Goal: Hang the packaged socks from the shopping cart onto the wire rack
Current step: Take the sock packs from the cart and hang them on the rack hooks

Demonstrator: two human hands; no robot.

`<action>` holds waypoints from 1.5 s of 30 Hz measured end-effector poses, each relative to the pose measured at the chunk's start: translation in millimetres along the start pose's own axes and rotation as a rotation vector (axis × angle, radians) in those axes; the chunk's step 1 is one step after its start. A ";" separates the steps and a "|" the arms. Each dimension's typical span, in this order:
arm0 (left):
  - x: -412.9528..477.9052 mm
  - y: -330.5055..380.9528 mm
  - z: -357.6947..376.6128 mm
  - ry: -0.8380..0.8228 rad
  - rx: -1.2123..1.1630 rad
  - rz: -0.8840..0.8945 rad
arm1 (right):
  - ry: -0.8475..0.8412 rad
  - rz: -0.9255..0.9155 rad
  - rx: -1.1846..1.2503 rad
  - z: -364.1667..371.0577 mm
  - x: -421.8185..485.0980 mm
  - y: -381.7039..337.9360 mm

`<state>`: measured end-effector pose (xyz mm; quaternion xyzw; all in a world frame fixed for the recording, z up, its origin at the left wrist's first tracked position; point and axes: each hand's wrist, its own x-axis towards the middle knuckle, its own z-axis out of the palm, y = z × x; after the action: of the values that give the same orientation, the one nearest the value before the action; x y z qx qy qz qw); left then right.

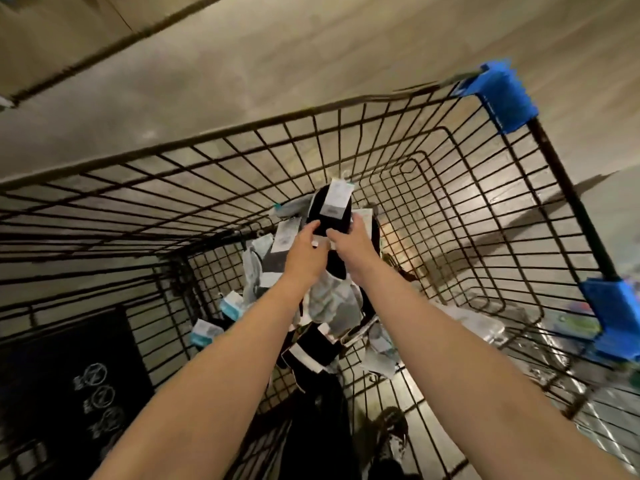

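Both my arms reach down into a black wire shopping cart (242,161). My left hand (304,252) and my right hand (351,249) together grip a black sock pack (330,211) with a white paper label, held above the pile. Below them lies a heap of packaged socks (325,306), black, grey and white, with white and teal labels. The wire rack is not in view.
The cart has blue plastic corner guards (502,95) at the right. A black child-seat flap with white symbols (86,368) sits at the lower left. Clear plastic wrap (478,323) lies in the cart's right part. Pale floor surrounds the cart.
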<state>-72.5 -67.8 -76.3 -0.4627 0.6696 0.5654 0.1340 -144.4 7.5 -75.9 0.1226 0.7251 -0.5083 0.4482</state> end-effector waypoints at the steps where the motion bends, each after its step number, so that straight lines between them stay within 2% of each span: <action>1: 1.4 -3.0 1.3 -0.001 -0.015 -0.003 | 0.018 -0.013 0.015 0.5 3.9 3.8; 3: 1.3 -8.5 1.2 0.002 -0.058 -0.007 | 0.045 -0.016 0.042 0.0 2.7 2.6; 6: -10.1 -14.9 -0.3 -0.028 -0.102 -0.002 | 0.060 -0.062 -0.090 -1.9 -6.8 2.7; 10: -36.0 -6.2 2.6 -0.082 -0.171 -0.004 | 0.261 -0.171 -0.250 -5.2 -36.8 7.3; 13: -54.9 -1.2 11.1 -0.133 -0.197 -0.001 | 0.305 -0.174 -0.258 -12.7 -69.3 10.8; 17: -88.7 -9.6 18.2 -0.194 -0.400 -0.139 | 0.214 -0.125 -0.200 -17.2 -109.7 18.2; 20: -99.0 -29.7 21.3 -0.136 -0.432 -0.222 | 0.140 -0.093 -0.157 -16.0 -126.9 24.8; 24: -122.4 -23.6 2.1 0.014 -0.322 -0.143 | 0.238 -0.139 -0.229 -12.0 -136.2 30.8; 27: -129.9 -35.2 -8.1 0.056 -0.308 -0.136 | 0.110 -0.071 -0.233 -4.6 -137.5 33.0; 29: -133.0 -42.6 -12.7 0.090 -0.357 -0.192 | 0.031 -0.017 -0.223 2.0 -137.8 36.4; 31: -137.3 -47.1 -21.4 0.158 -0.429 -0.225 | 0.007 -0.017 -0.245 8.9 -137.0 38.8; 34: -136.3 -58.0 -37.6 0.249 -0.416 -0.188 | -0.073 0.020 -0.228 22.1 -135.0 34.6; 37: -128.6 -66.5 -51.7 0.306 -0.400 -0.157 | -0.033 0.004 -0.213 34.6 -120.9 31.6; 39: -120.0 -72.1 -57.9 0.336 -0.346 -0.148 | -0.044 0.001 -0.192 43.1 -109.5 31.1; 43: -105.4 -84.7 -63.7 0.312 -0.348 -0.177 | -0.172 0.050 -0.202 65.7 -89.9 30.4; 45: -101.2 -92.0 -62.3 0.273 -0.350 -0.174 | -0.123 0.022 -0.305 72.7 -67.6 46.5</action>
<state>74.1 -69.1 -43.2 -0.6070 0.5309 0.5913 0.0078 -38.3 -14.2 -58.7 0.0297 0.7636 -0.3942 0.5105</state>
